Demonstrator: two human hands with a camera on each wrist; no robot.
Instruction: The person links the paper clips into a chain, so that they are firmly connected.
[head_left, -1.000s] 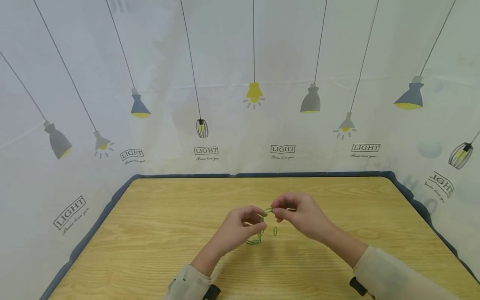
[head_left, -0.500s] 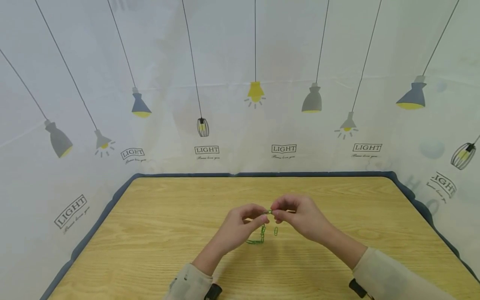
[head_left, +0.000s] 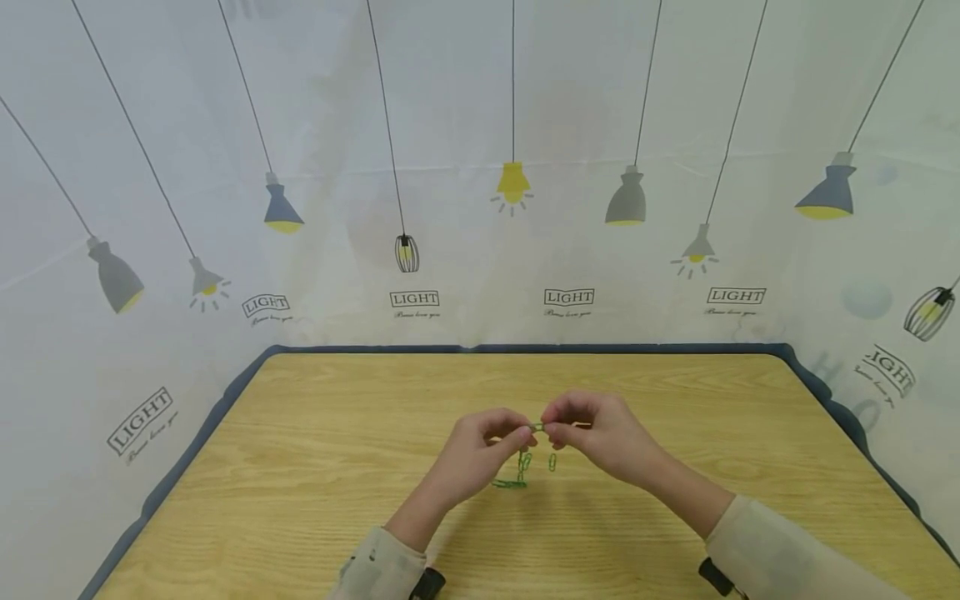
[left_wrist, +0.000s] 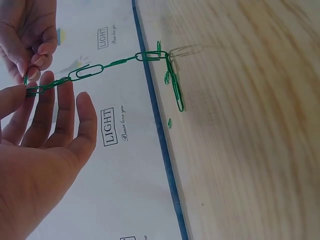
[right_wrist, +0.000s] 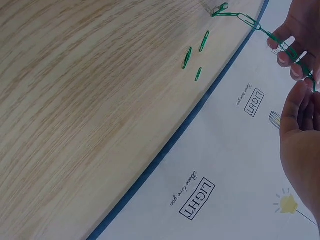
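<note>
A chain of linked green paper clips (left_wrist: 117, 62) hangs from my left hand (head_left: 472, 458), whose thumb and forefinger pinch its top end. In the left wrist view the chain's lower clips rest on the table. Close against it, my right hand (head_left: 611, 437) pinches a green paper clip (head_left: 538, 427) at that end of the chain; fingertips hide most of it. Whether this clip is linked to the chain I cannot tell. Several loose green paper clips lie on the table below the hands, among them one upright-looking paper clip (head_left: 552, 462) in the head view and a paper clip (right_wrist: 187, 58) in the right wrist view.
The wooden table (head_left: 322, 433) has a dark blue border (head_left: 465, 349) along its back and sides. Behind it hangs a pale cloth (head_left: 450, 108) printed with lamps and the word LIGHT.
Both hands have drawn closer, the left thumb and finger coming up to the clip the right hand holds. The hanging chain has swung slightly and now dangles below the left fingers.
</note>
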